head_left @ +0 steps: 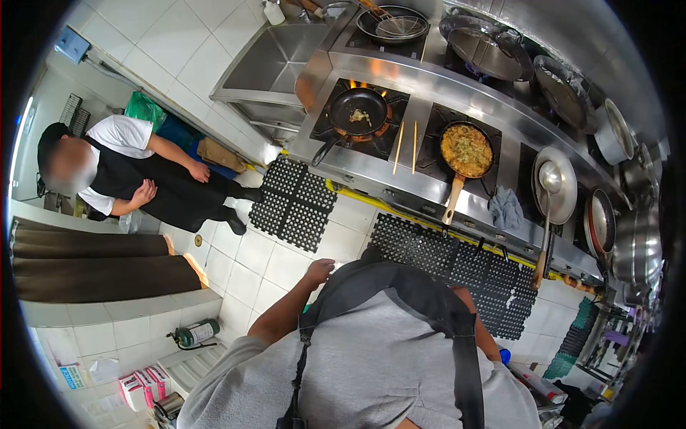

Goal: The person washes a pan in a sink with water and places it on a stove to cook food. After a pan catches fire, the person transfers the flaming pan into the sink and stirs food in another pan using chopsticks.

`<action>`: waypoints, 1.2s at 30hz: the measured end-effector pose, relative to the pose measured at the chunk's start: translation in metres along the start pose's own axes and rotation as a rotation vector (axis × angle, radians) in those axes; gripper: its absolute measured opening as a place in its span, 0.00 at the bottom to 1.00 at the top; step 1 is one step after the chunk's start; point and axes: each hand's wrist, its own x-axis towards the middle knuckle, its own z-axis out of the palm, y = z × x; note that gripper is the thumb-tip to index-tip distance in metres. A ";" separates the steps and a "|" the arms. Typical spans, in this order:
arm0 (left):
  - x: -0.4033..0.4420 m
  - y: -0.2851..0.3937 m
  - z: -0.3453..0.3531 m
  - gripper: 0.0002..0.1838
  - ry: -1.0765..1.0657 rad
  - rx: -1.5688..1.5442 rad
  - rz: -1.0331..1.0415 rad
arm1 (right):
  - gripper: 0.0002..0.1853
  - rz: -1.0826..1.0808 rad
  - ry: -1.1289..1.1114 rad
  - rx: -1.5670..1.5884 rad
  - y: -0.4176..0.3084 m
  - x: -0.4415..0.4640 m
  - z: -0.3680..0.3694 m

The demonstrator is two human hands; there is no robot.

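My left hand (319, 272) hangs by my apron (389, 275), fingers curled in, and I make out nothing in it. Only part of my right forearm shows; the right hand is hidden by the apron and my body. Ahead on the stove (432, 182), a black frying pan (357, 112) sits over flames with a small heap of pale food. To its right, a wooden-handled pan (466, 150) holds browned, chopped-looking food. Between them lies a pair of chopsticks (406, 147). Neither hand touches the pans.
A co-worker (161, 164) in a black apron stands at the left. A steel sink (268, 57) adjoins the stove. A grey cloth (506, 209), a ladle (549, 182) on a wok (554, 196), and several pots lie rightward. Black mats (294, 204) cover parts of the floor.
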 end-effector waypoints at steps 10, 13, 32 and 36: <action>0.026 -0.047 -0.023 0.18 -0.065 -0.103 -0.067 | 0.14 -0.367 -0.096 -0.703 0.050 0.049 0.008; 0.080 -0.145 -0.048 0.17 -0.127 0.528 0.460 | 0.13 -0.088 -0.097 -0.433 0.034 0.033 0.011; 0.055 -0.053 -0.013 0.06 -0.079 -0.156 -0.010 | 0.07 -0.004 -0.011 -0.067 -0.007 -0.008 0.017; 0.042 -0.036 -0.011 0.05 -0.037 -0.071 -0.047 | 0.07 0.066 -0.010 0.059 -0.030 -0.024 0.022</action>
